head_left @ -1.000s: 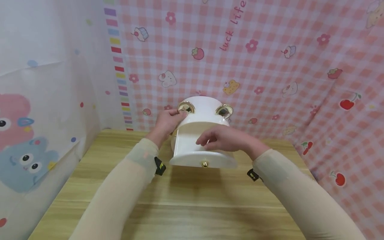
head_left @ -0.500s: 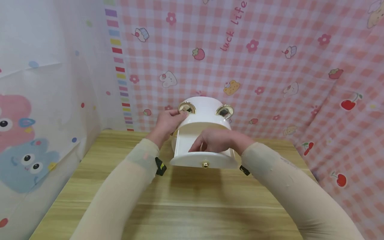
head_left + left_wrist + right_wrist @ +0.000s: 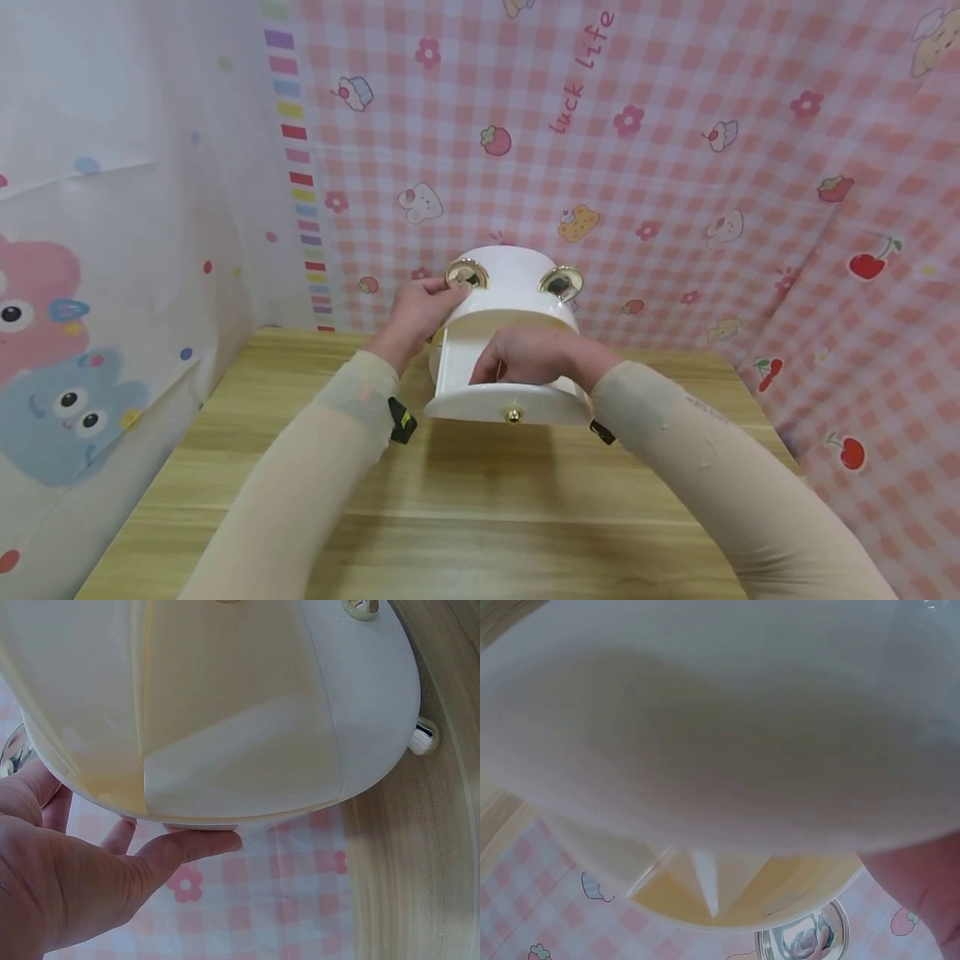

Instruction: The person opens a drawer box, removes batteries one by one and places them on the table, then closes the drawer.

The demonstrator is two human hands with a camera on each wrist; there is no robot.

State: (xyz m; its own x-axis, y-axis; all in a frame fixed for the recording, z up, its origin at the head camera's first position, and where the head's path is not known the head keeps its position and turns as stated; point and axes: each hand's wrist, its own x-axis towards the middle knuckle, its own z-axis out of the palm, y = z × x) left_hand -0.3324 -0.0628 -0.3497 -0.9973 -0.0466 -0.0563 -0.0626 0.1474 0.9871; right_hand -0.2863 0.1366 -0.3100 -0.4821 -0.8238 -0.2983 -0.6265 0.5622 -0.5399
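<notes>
A white, rounded box (image 3: 513,275) with two gold-rimmed mirrored discs, like eyes, stands at the back of the table. Its drawer (image 3: 453,358) is pulled out, with a gold knob (image 3: 513,415) on the curved front. My left hand (image 3: 420,317) grips the box's left side by the left disc (image 3: 467,273); in the left wrist view the thumb (image 3: 199,844) lies along the shell. My right hand (image 3: 532,354) reaches down into the drawer, fingers bent. The drawer front hides its fingertips, so whether they hold anything does not show. Blurred white drawer front fills much of the right wrist view.
The wooden table (image 3: 480,533) extends in front of the box. A pink checked cloth (image 3: 645,167) hangs close behind and at the right, and a white cartoon-print cloth (image 3: 172,275) hangs at the left.
My right hand has moved left and down, from above the drawer to inside it, its fingertips passing out of sight. The left hand keeps its place on the box.
</notes>
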